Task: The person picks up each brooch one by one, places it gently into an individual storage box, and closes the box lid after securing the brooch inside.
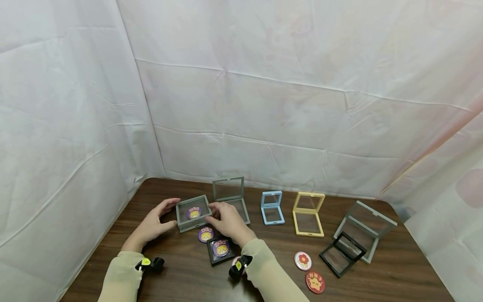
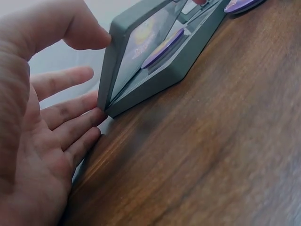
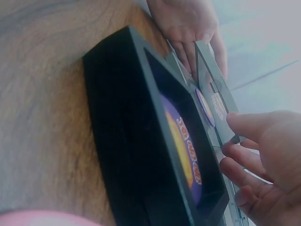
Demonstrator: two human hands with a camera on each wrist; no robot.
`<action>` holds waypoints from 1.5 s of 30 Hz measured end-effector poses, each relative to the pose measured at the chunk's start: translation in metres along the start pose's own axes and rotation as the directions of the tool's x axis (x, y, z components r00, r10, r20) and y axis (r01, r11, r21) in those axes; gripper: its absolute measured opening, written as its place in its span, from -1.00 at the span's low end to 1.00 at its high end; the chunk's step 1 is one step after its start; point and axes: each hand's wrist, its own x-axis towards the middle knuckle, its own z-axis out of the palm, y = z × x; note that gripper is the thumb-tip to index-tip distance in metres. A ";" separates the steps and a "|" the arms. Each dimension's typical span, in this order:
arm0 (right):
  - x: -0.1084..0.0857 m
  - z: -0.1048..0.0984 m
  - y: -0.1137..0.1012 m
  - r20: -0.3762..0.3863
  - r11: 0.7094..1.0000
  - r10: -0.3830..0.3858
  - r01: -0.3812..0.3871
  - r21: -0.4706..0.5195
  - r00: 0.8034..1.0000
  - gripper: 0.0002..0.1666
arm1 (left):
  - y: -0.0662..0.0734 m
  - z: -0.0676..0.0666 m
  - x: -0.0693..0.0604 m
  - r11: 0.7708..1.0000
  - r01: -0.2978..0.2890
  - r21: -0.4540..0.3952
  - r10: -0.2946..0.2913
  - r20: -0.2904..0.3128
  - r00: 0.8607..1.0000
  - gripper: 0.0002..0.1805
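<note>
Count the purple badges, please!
3: one badge in the leftmost grey case, one before it on the table, one in the left black case. The right sleeve could hide more.

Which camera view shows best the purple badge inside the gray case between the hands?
The head view: the purple badge inside the gray case shows its printed front clearly. The left wrist view shows it nearly edge-on, below the raised lid. The right wrist view shows it small, slanted, beyond the black case.

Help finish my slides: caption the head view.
Both hands on a partly open gray case with a purple badge inside.
</note>
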 end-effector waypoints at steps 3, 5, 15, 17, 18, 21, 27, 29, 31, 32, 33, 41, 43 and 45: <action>0.000 0.000 0.001 0.018 1.000 -0.006 0.006 -0.012 1.000 -0.46 | 0.000 0.000 0.000 1.000 0.027 0.013 -0.027 0.011 1.000 -0.18; 0.000 0.000 0.002 0.029 1.000 -0.011 0.011 -0.022 1.000 -0.46 | 0.001 0.000 -0.001 0.998 0.052 0.030 -0.052 0.015 0.999 -0.16; 0.000 0.000 0.003 0.037 0.996 -0.001 0.004 -0.095 0.999 -0.47 | 0.005 0.002 -0.001 0.992 0.106 0.067 -0.107 0.016 0.994 -0.08; 0.000 0.000 0.003 0.025 0.994 -0.001 0.004 -0.110 1.000 -0.46 | 0.005 0.002 -0.001 0.992 0.107 0.071 -0.109 0.016 0.994 -0.07; 0.000 0.000 0.003 0.017 0.993 -0.003 0.005 -0.119 1.000 -0.45 | 0.005 0.002 -0.001 0.992 0.108 0.071 -0.110 0.017 0.994 -0.07; -0.001 -0.001 0.003 -0.003 0.990 -0.016 0.015 -0.143 1.000 -0.44 | 0.006 0.002 -0.001 0.991 0.112 0.079 -0.114 0.018 0.993 -0.06; -0.003 -0.001 0.005 -0.018 0.988 -0.016 0.013 -0.156 1.000 -0.39 | 0.010 0.002 -0.002 0.990 0.125 0.058 -0.126 0.020 0.992 -0.04; -0.004 0.000 0.005 -0.020 0.987 -0.010 0.007 -0.161 1.000 -0.37 | 0.012 0.002 -0.002 0.990 0.132 0.048 -0.133 0.021 0.991 -0.03; -0.004 0.000 0.006 -0.020 0.986 -0.006 0.003 -0.168 1.000 -0.35 | 0.013 0.001 -0.002 0.989 0.142 0.053 -0.143 0.020 0.990 -0.03; -0.004 0.000 0.007 -0.020 0.985 -0.005 0.001 -0.172 1.000 -0.34 | 0.013 0.001 -0.002 0.987 0.146 0.059 -0.148 0.020 0.989 -0.03; -0.004 0.001 0.007 -0.019 0.984 -0.002 -0.002 -0.176 1.000 -0.33 | 0.013 0.001 -0.002 0.986 0.150 0.067 -0.152 0.021 0.988 -0.02; -0.004 0.004 0.010 0.005 0.984 0.024 -0.022 -0.174 1.000 -0.30 | 0.007 0.002 -0.001 0.971 0.185 0.149 -0.187 0.001 0.982 -0.05; -0.004 0.004 0.010 0.014 0.984 0.026 -0.023 -0.177 1.000 -0.30 | 0.006 0.002 -0.001 0.967 0.197 0.162 -0.199 -0.008 0.980 -0.06; -0.004 0.005 0.010 0.020 0.983 0.026 -0.022 -0.182 0.999 -0.31 | 0.005 0.002 -0.001 0.965 0.205 0.166 -0.206 -0.010 0.978 -0.05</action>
